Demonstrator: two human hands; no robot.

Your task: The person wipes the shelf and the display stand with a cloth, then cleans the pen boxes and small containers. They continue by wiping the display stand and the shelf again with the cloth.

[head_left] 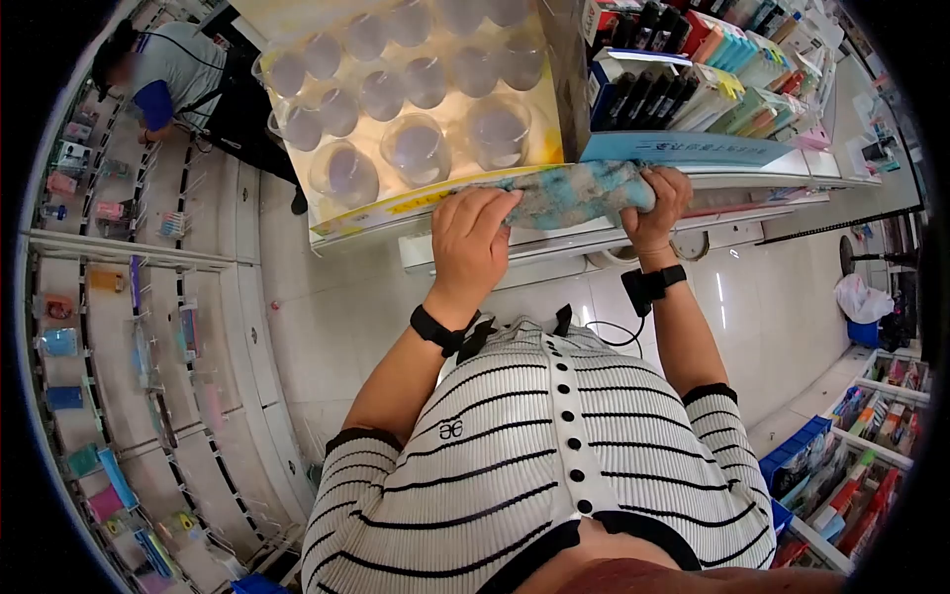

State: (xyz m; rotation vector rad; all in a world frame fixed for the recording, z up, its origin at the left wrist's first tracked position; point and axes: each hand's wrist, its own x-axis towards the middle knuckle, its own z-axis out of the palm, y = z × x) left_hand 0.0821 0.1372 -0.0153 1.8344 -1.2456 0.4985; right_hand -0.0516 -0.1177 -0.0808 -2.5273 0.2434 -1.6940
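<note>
A grey and light-blue cloth (576,195), worn-looking and bunched lengthwise, stretches between my two hands along the front edge of a display. My left hand (472,233) has its fingers closed on the cloth's left end, beside the yellow edge of the cup display (396,203). At the right end my right hand (656,210) grips the cloth, its fingers curled round it. Several clear round cups (416,148) stand in rows in the lit display behind. Just above my right hand is the blue front (683,148) of a pen display box.
Black markers (648,99) and other pens fill the box at the upper right. Another person (183,74) bends at the hook shelves (139,247) on the left. Blue baskets (802,450) with packaged goods are at the lower right. A white bag (863,299) lies farther back.
</note>
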